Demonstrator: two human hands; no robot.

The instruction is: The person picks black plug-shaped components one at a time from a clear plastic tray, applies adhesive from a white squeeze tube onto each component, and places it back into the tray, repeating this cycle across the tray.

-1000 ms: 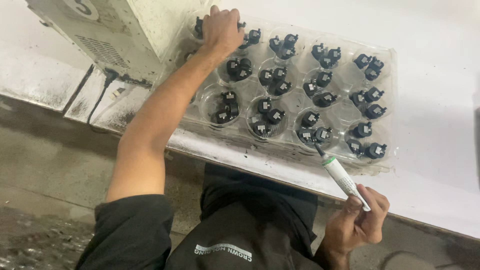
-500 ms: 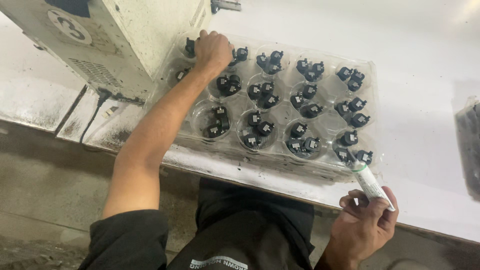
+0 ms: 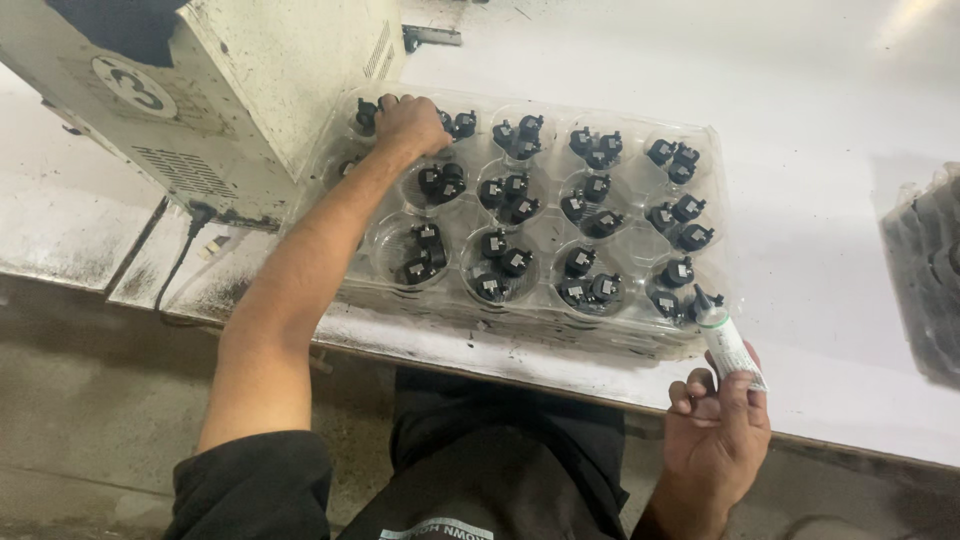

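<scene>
At the upper left of the frame stood a worn white machine housing (image 3: 250, 90). Just right of it, the left hand (image 3: 408, 125) was curled over small black parts in the far-left cup of a clear plastic tray (image 3: 545, 225); what it gripped could not be told. At the lower right, the right hand (image 3: 715, 440) grasped a white tube (image 3: 728, 342), its dark tip at the tray's near-right corner.

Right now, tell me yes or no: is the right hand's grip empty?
No: the right hand holds a small white tube with a black nozzle at the near edge of the clear plastic compartment tray.
</scene>
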